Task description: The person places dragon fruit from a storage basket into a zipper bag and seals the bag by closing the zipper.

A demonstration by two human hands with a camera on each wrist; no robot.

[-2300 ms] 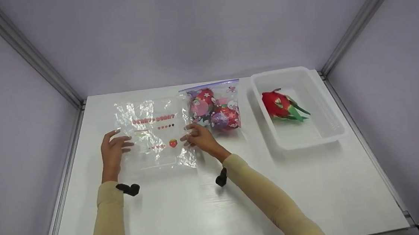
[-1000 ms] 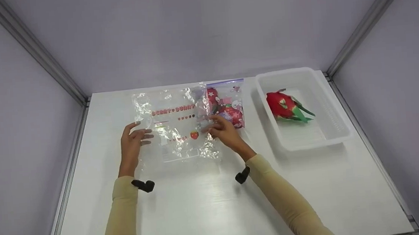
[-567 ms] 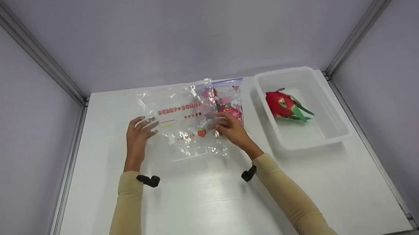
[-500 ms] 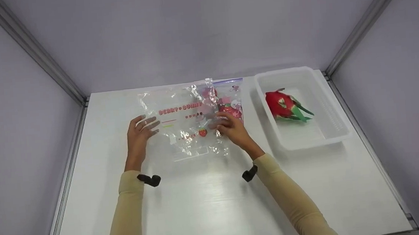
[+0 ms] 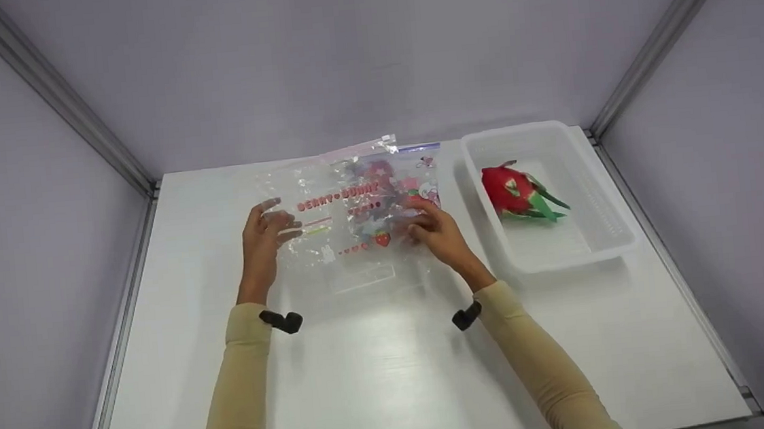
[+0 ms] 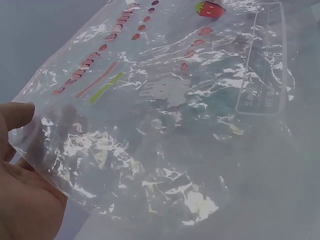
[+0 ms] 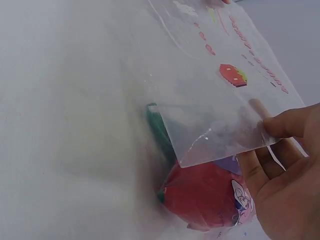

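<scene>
1. Step in hand: both hands hold a clear zip bag (image 5: 345, 227) printed with red lettering and a strawberry, lifted off the white bench (image 5: 381, 371) and spread between them near its far edge.
2. Left hand (image 5: 263, 241): it grips the bag's left edge; in the left wrist view the thumb (image 6: 15, 116) lies on the film, the other fingers hidden behind it.
3. Right hand (image 5: 439, 232): its fingers (image 7: 285, 122) pinch the bag's right corner, clamped on the plastic.
4. Position of the thing: the held bag hangs in front of a second, filled zip bag (image 5: 420, 177) lying on the bench, which holds red round items (image 7: 205, 192); the two overlap in the head view, and whether they touch cannot be told.
5. Next move, as a judgement: the empty bag appears to be readied for opening. That calls for finding the zip edge at the top and parting its two layers, with a light grip, since the thin film crumples and slips easily.
6. Surroundings: a white plastic basket (image 5: 595, 238) stands on the bench to the right, well apart from the hands, with a red dragon fruit (image 5: 513, 194) with green scales inside.
7. Room: plain pale walls with metal rails (image 5: 75, 123) at the corners enclose the bench.
</scene>
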